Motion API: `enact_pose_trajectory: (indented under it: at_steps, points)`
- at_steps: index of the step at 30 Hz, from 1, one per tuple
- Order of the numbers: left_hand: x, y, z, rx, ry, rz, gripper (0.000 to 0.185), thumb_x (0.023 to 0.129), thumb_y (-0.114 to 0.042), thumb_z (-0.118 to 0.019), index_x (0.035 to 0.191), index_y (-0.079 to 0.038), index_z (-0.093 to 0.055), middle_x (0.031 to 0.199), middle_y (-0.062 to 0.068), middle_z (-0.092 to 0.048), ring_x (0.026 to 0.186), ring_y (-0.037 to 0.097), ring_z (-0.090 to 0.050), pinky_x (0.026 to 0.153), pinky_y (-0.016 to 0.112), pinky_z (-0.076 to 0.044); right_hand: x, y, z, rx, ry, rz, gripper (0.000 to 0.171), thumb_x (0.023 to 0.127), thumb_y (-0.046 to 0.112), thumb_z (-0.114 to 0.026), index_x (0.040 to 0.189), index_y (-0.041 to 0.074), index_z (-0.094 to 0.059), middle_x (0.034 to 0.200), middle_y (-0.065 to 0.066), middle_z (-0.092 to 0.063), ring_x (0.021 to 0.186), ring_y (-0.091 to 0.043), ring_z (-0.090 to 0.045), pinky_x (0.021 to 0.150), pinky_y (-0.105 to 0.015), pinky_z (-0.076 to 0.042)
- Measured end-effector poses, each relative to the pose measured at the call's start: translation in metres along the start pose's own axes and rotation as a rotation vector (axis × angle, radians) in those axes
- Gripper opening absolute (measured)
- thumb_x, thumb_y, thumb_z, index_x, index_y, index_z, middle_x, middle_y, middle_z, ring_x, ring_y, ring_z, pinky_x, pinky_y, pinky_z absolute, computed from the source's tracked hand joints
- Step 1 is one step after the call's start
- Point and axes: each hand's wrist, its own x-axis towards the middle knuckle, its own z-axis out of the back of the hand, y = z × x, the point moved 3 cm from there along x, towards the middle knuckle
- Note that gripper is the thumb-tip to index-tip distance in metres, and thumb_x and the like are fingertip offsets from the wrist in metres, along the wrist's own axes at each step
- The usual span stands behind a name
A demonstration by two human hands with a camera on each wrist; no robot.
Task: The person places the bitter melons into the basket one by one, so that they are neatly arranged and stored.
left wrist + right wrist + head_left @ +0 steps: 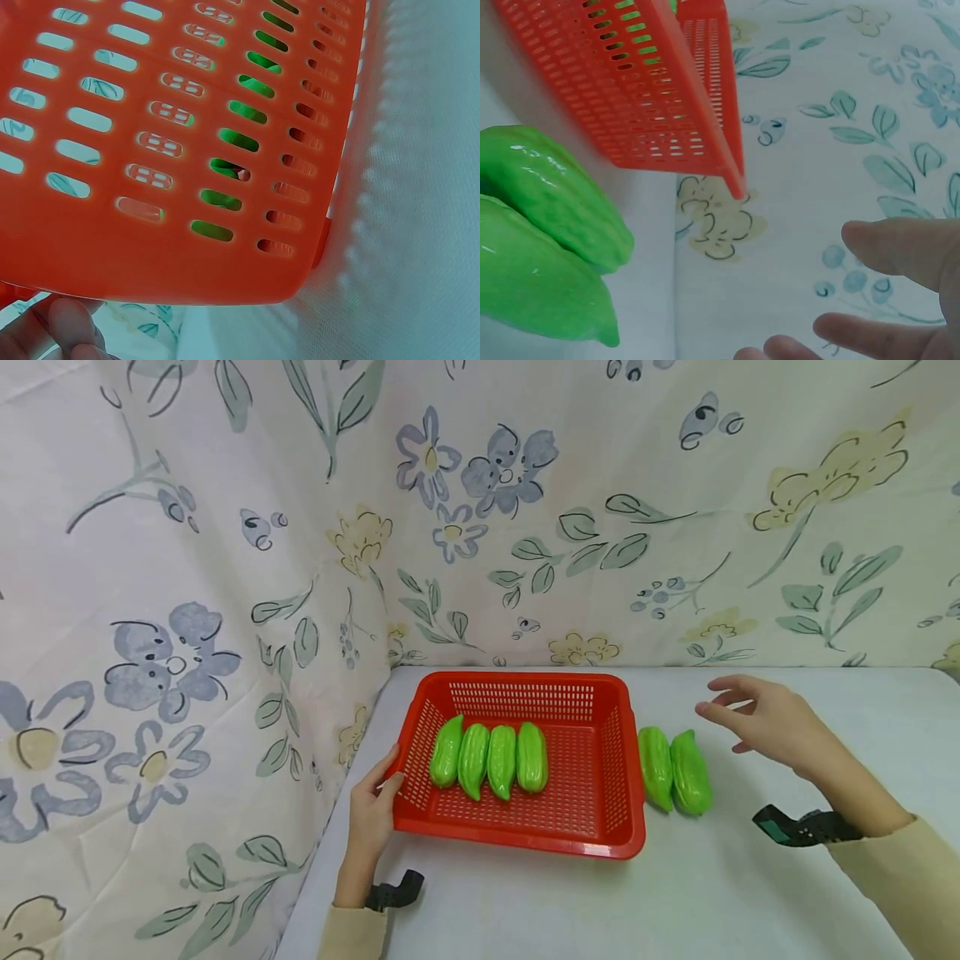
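Here left hand (pixel 372 814) fingers grip red basket (pixel 592 839) rim; right hand (pixel 765 720) spread, hovering beside two gourds (pixel 673 770).

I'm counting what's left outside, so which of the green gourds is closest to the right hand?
The outer green gourd on the table, farthest from the red basket; its neighbour lies between them.

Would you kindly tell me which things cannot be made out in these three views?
- Left hand: in the head view its fingertips sit against the red basket wall; whether they curl under the rim is hidden. The left wrist view cuts off all but one fingertip.
- Four green gourds in the basket: the left wrist view shows only green slivers through the slots.
- Right hand: the right wrist view cuts off everything except the fingertips.
- Two green gourds on the table: cropped and blurred in the right wrist view.
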Motion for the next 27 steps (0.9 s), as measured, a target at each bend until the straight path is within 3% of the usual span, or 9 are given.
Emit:
enact_pose_trajectory:
  at_steps: [10, 17, 27]
  points:
    - [0.0, 0.002, -0.001, -0.005, 0.004, -0.009, 0.047, 0.107, -0.015, -0.054, 0.153, -0.023, -0.055, 0.149, 0.013, -0.059, 0.102, 0.042, -0.071, 0.075, 0.036, -0.066, 0.001, -0.023, -0.033, -0.006, 0.079, -0.023, 0.066, 0.102, 0.041, -0.066, 0.145, -0.006, -0.05, 0.128, -0.036, -0.062, 0.092, -0.036, -0.075, 0.065, -0.039, -0.065]
    - [0.001, 0.002, -0.001, -0.005, 0.004, -0.018, 0.047, 0.107, -0.015, -0.053, 0.153, -0.023, -0.055, 0.151, 0.012, -0.058, 0.103, 0.042, -0.072, 0.076, 0.037, -0.065, 0.001, -0.042, -0.056, -0.011, 0.142, -0.054, 0.066, 0.1, 0.04, -0.068, 0.146, -0.004, -0.05, 0.131, -0.04, -0.058, 0.084, -0.028, -0.074, 0.064, -0.038, -0.065]
    - [0.001, 0.002, -0.001, -0.003, 0.0, -0.022, 0.047, 0.107, -0.014, -0.053, 0.153, -0.022, -0.055, 0.15, 0.014, -0.059, 0.103, 0.043, -0.072, 0.076, 0.036, -0.065, 0.001, -0.047, -0.073, -0.003, 0.152, -0.043, 0.066, 0.099, 0.037, -0.069, 0.148, -0.001, -0.049, 0.133, -0.04, -0.056, 0.098, -0.038, -0.07, 0.063, -0.034, -0.062]
